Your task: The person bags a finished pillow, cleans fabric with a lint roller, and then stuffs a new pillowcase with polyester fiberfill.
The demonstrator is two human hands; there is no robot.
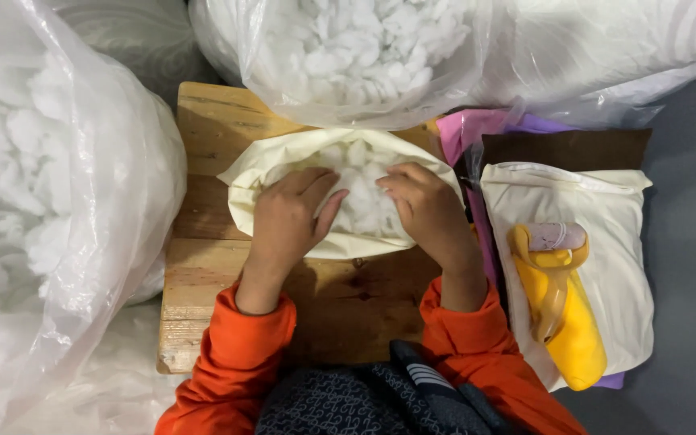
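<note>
Cream fabric cover sits under both hands, white stuffing betw. the fingertips. Left hand & right hand press down, fingers together, prob. not pinching.

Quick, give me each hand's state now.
Left hand: open, pressing white fibre stuffing in the cream fabric cover.
Right hand: open, fingers curled, pressing the same stuffing.

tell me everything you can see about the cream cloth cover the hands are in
The cream cloth cover is soft, matte fabric with its mouth open upward and its rim rolled outward. It sits on a wooden table, packed with white fluffy stuffing. The left hand and right hand both press down into the stuffing at its opening.
</note>
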